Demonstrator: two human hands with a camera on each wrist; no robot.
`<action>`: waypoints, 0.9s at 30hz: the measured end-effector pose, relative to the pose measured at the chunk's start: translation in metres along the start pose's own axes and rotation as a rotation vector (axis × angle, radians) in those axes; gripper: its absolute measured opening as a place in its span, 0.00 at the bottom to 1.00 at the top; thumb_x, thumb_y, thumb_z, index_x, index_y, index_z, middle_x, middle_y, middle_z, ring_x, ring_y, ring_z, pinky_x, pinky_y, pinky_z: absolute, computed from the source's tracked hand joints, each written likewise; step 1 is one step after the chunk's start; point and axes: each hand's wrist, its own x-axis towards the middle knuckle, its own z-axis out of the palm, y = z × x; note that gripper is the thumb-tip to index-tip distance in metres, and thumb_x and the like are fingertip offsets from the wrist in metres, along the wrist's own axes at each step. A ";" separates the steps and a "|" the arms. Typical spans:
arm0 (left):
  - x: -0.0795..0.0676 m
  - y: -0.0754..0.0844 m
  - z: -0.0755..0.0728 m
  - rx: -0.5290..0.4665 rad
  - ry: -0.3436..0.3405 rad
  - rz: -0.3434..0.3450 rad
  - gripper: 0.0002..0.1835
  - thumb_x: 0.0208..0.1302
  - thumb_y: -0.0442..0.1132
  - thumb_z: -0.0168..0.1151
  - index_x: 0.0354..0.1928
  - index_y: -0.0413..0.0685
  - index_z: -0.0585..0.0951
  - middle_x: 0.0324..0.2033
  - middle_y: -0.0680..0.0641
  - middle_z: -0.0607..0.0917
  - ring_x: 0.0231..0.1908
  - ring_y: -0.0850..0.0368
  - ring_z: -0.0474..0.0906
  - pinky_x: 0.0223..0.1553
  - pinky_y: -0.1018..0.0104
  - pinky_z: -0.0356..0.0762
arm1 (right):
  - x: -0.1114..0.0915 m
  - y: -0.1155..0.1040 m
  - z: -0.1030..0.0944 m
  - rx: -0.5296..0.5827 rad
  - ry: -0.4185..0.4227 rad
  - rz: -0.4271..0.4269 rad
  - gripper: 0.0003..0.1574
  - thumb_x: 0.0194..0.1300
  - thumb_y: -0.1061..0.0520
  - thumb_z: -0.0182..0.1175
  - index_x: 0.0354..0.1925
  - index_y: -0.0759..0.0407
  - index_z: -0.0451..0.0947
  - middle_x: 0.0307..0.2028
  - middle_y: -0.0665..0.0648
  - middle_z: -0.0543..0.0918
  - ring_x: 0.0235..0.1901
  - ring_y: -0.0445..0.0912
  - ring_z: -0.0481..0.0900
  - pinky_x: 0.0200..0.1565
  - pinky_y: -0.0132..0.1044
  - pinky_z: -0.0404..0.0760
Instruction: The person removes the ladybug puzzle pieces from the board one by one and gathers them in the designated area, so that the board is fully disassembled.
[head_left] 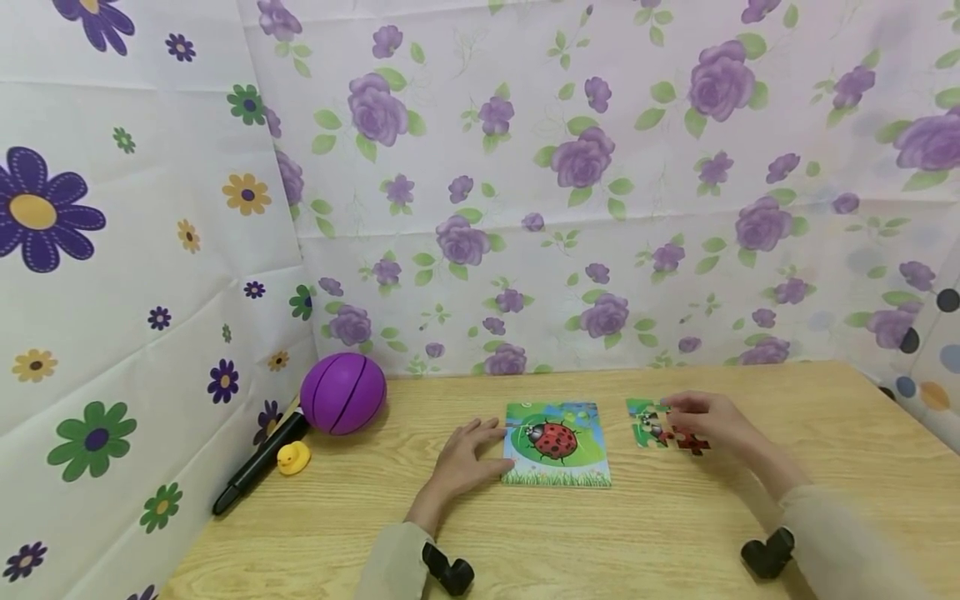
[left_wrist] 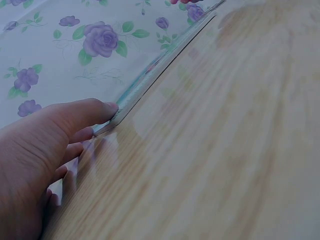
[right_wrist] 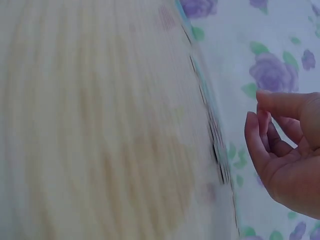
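A flat square picture board point(head_left: 555, 479) lies on the table, printed with a red ladybug on green. My left hand point(head_left: 468, 458) is at its left side, thumb and fingers spread apart. In the left wrist view, the thumb point(left_wrist: 102, 111) reaches the board's near corner. To the right lie several joined jigsaw pieces point(head_left: 642, 421) with part of a ladybug, and a red jigsaw piece point(head_left: 692, 443) beside them. Over these pieces hovers my right hand point(head_left: 708, 421), fingers bent loosely. In the right wrist view, thumb and fingertips come close together, with no piece showing between them.
On the left stand a purple ball point(head_left: 343, 393) and a small yellow rubber duck point(head_left: 293, 457). A long black stick-like object point(head_left: 258, 467) lies beside them along the left edge. Flower-printed cloth point(head_left: 480, 208) hangs behind the wooden table point(head_left: 562, 542).
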 end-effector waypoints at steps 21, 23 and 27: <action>0.000 0.000 -0.002 0.013 0.001 -0.008 0.32 0.59 0.54 0.68 0.63 0.48 0.77 0.71 0.46 0.69 0.75 0.41 0.54 0.76 0.36 0.44 | 0.039 -0.046 0.097 0.021 -0.179 -0.078 0.32 0.65 0.55 0.64 0.64 0.66 0.71 0.63 0.70 0.73 0.56 0.59 0.73 0.49 0.44 0.81; -0.001 0.001 -0.001 0.010 -0.006 -0.017 0.32 0.59 0.54 0.68 0.63 0.48 0.77 0.71 0.46 0.69 0.75 0.41 0.54 0.76 0.36 0.43 | 0.041 -0.048 0.102 -0.013 -0.202 -0.083 0.33 0.65 0.55 0.64 0.65 0.65 0.70 0.63 0.69 0.72 0.59 0.61 0.72 0.54 0.49 0.80; -0.001 0.001 -0.001 0.015 -0.007 -0.022 0.32 0.59 0.53 0.68 0.63 0.48 0.76 0.71 0.46 0.69 0.75 0.41 0.54 0.76 0.37 0.43 | 0.041 -0.053 0.108 -0.078 -0.255 -0.097 0.40 0.61 0.55 0.68 0.67 0.67 0.67 0.65 0.70 0.71 0.63 0.66 0.68 0.61 0.58 0.75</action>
